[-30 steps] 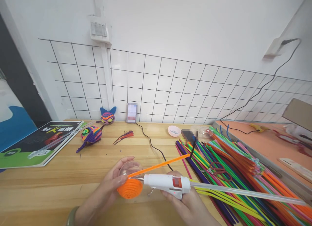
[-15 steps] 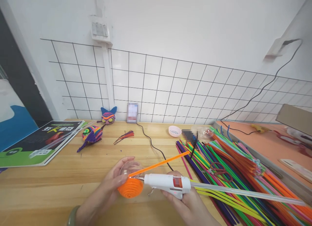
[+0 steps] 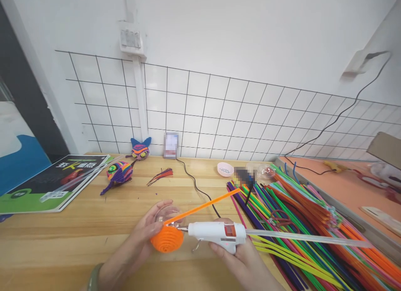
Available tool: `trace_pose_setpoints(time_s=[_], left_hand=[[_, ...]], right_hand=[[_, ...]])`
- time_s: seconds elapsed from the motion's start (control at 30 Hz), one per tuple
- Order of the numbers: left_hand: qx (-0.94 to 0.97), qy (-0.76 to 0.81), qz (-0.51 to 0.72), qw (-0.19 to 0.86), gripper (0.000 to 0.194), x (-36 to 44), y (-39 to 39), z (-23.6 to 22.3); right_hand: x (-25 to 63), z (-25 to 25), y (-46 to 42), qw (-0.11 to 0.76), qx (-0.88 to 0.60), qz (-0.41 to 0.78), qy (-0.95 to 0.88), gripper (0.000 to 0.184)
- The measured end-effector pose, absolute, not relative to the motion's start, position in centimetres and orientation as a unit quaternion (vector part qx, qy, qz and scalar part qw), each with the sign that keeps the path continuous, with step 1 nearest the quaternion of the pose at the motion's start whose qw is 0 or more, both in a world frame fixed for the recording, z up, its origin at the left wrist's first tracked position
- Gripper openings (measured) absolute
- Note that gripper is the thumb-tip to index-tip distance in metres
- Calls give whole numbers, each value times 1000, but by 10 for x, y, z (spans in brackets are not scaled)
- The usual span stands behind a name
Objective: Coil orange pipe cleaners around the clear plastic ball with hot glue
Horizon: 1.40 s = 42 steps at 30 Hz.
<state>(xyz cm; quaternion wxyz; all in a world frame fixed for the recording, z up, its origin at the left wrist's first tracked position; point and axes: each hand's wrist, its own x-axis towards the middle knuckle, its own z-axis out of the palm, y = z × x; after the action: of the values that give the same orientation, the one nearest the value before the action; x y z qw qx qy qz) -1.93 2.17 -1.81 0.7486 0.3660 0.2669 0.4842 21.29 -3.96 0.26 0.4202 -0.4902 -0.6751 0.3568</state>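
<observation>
My left hand point(image 3: 147, 229) is closed around a clear plastic ball point(image 3: 169, 213), whose lower part is wrapped in a coil of orange pipe cleaner point(image 3: 167, 241). The loose end of the orange pipe cleaner point(image 3: 206, 204) sticks out up and to the right. In my right hand point(image 3: 239, 257) is a white hot glue gun point(image 3: 216, 236), its metal nozzle at the edge of the orange coil. A long clear glue stick point(image 3: 300, 237) juts from the back of the gun. The fingers under the gun are partly hidden.
Bundles of coloured pipe cleaners point(image 3: 313, 211) cover the right, with red-handled scissors point(image 3: 283, 219) on them. Behind stand a pink bowl point(image 3: 225, 169) and a phone point(image 3: 171, 145) with a black cable. Two striped pipe-cleaner figures point(image 3: 120, 173) and a magazine point(image 3: 59, 182) lie at left.
The glue gun has shifted slightly right, its nozzle still at the coil's edge. The glue stick's far end has swung up a little. My left hand keeps hold of the ball.
</observation>
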Motion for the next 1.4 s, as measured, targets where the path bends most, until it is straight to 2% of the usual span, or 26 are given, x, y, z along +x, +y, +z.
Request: trace_pose_setpoints(time_s=[0.17, 0.27, 0.4, 0.5, 0.63, 0.77, 0.83, 0.9, 0.97, 1.0, 1.07, 1.17, 1.4], left_hand=[[358, 265, 486, 752, 47, -19, 21, -15], [338, 266, 494, 755, 46, -19, 21, -12], [314, 258, 515, 755, 44, -21, 23, -10], [311, 286, 527, 737, 44, -22, 27, -13], [340, 284, 546, 711, 49, -21, 31, -20], [368, 282, 544, 699, 53, -19, 30, -22], [382, 280, 537, 698, 55, -18, 28, -22], [397, 284, 528, 694, 55, -16, 26, -25], [414, 285, 520, 691, 56, -14, 26, -29], [423, 283, 514, 690, 57, -13, 26, -32], [444, 277, 500, 691, 58, -12, 26, -37], [469, 279, 473, 691, 60, -11, 27, -44], [469, 279, 457, 702, 64, -12, 30, -48]], right_hand=[[215, -1, -36, 459, -504, 416, -602, 40], [224, -12, -30, 439, -513, 462, -575, 50], [236, -20, -26, 368, -526, 505, -577, 59], [236, -18, -30, 273, -551, 502, -608, 47], [225, -14, -33, 197, -626, 374, -656, 20], [220, -11, -28, 188, -618, 198, -737, 20], [221, -8, -27, 241, -592, 107, -762, 22], [224, -4, -29, 338, -536, 7, -774, 22], [225, -1, -33, 429, -454, -107, -773, 13], [224, 1, -36, 453, -422, -160, -769, 9], [222, 2, -38, 443, -391, -240, -771, 22], [216, 2, -35, 389, -382, -271, -793, 29], [205, -6, -27, 432, -328, -196, -817, 29]])
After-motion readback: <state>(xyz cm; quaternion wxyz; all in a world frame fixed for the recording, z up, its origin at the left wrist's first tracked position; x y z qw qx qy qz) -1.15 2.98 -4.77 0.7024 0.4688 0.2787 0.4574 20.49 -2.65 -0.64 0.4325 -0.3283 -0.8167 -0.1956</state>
